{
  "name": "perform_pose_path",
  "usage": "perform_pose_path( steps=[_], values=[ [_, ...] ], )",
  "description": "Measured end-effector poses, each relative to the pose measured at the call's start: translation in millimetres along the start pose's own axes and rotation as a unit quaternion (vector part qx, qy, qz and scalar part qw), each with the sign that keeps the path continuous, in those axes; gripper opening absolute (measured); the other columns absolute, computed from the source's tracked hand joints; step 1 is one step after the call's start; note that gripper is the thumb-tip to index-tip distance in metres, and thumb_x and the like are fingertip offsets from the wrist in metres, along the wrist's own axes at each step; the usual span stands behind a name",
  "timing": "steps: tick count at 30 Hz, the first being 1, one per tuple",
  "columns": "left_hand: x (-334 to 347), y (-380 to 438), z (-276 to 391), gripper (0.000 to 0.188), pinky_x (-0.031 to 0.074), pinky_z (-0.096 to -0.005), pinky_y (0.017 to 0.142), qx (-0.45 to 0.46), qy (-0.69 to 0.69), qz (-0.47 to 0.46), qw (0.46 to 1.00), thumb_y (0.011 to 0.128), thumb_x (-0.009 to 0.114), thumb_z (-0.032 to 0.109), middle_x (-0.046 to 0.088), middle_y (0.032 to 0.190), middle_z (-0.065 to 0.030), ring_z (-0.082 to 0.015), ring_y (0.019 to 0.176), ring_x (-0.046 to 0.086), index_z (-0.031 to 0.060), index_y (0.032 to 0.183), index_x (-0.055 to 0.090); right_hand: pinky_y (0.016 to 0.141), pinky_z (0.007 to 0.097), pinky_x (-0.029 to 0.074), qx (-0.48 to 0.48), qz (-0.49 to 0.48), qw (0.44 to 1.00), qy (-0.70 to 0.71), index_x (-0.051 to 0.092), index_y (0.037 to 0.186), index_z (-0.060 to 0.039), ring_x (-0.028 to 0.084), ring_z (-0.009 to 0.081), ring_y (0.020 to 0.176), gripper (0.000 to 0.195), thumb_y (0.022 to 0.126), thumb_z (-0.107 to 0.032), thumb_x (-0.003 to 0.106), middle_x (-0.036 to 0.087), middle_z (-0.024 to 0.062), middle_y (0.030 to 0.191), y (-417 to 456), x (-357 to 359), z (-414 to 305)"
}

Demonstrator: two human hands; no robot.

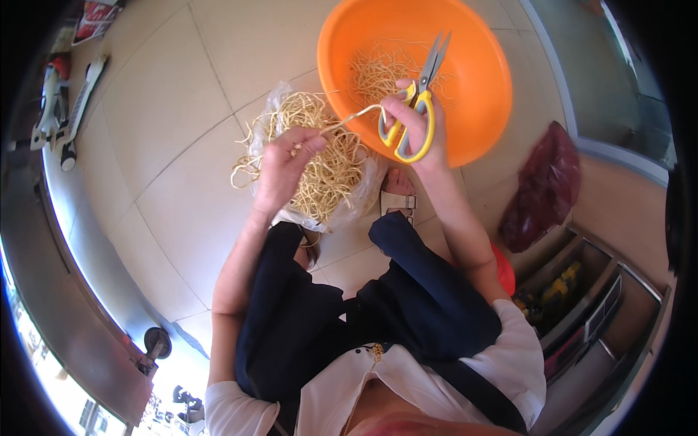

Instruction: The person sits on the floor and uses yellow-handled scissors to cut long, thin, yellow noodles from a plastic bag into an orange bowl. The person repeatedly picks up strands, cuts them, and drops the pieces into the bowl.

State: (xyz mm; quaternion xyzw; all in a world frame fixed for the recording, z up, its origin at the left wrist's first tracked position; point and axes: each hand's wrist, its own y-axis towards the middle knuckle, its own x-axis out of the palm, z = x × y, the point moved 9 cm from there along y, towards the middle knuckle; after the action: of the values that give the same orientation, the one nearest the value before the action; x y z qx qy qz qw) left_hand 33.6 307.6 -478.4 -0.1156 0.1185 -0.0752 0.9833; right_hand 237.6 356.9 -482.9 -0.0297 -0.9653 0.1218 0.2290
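My left hand (286, 166) pinches one end of a long, pale-yellow root-like strand (357, 113). Its other end bends down at the thumb of my right hand (417, 122), which holds scissors (424, 82) with yellow and grey handles. The blades point away from me, slightly apart, over an orange plastic basin (485, 103). Inside the basin lies a loose pile of thin strands (376, 71). Beside it, under and near my left hand, a clear plastic bag (354, 204) holds a tangled heap of similar strands (332, 174).
A dark red plastic bag (542, 188) lies on the tiled floor at the right, near a shelf unit (591, 272) and a glass panel with a pale frame (572, 109). Part of a red object (503, 270) shows beside my right arm. Metal equipment (71, 240) stands along the left.
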Motion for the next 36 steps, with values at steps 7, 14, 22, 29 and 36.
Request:
perform_pose_path(
  steps=[7,14,22,29,36],
  values=[
    [-13.7,49.3,27.6,0.018,0.048,-0.0268,0.075,0.048,0.047,0.054,0.996,0.086,0.064,0.013,0.067,0.088,-0.0078,-0.0146,0.081,0.062,0.0011,0.099,0.069,0.059,0.0204,0.044,-0.115,0.027,0.984,-0.132,0.049,0.112,-0.0013,0.055,0.0088,0.067,0.037,0.082,-0.009,0.068,0.060,0.0037,0.083,-8.9,-32.0,-56.1],
    [14.1,53.4,45.2,0.017,0.048,-0.0262,0.077,0.107,0.052,0.014,0.993,0.087,0.063,0.011,0.066,0.087,-0.0057,-0.0137,0.082,0.060,0.0010,0.100,0.068,0.056,0.0182,0.042,0.217,-0.203,0.923,-0.244,0.055,0.102,-0.0040,0.051,0.0065,0.064,0.030,0.086,-0.026,0.066,0.056,0.0000,0.079,-59.3,-28.4,26.4],
    [22.4,62.1,10.3,0.021,0.050,-0.0262,0.073,0.024,0.023,-0.052,0.998,0.089,0.060,0.011,0.067,0.087,-0.0076,-0.0141,0.079,0.061,-0.0017,0.105,0.065,0.042,0.0177,0.033,0.178,-0.110,0.953,-0.220,0.059,0.094,-0.0032,0.042,0.0021,0.046,0.033,0.089,-0.036,0.062,0.050,-0.0017,0.060,-16.1,-45.9,6.7],
    [21.1,76.5,2.6,0.035,0.054,-0.0365,0.085,-0.153,-0.301,-0.072,0.939,0.096,0.049,0.020,0.061,0.108,-0.0112,-0.0198,0.094,0.061,-0.0033,0.122,0.053,0.052,0.0232,0.043,0.012,-0.107,0.967,-0.229,0.058,0.097,-0.0014,0.056,0.0134,0.058,0.045,0.081,-0.042,0.070,0.057,0.0041,0.066,-31.1,-50.2,3.6],
    [59.0,80.1,36.7,0.042,0.052,-0.0375,0.086,-0.188,-0.231,-0.197,0.934,0.095,0.053,0.024,0.059,0.114,-0.0124,-0.0211,0.098,0.061,-0.0024,0.128,0.049,0.062,0.0276,0.045,0.019,-0.222,0.848,-0.481,0.058,0.109,0.0036,0.057,0.0127,0.068,0.051,0.081,-0.037,0.071,0.060,0.0079,0.074,-33.7,-12.6,-5.0]
  ],
)
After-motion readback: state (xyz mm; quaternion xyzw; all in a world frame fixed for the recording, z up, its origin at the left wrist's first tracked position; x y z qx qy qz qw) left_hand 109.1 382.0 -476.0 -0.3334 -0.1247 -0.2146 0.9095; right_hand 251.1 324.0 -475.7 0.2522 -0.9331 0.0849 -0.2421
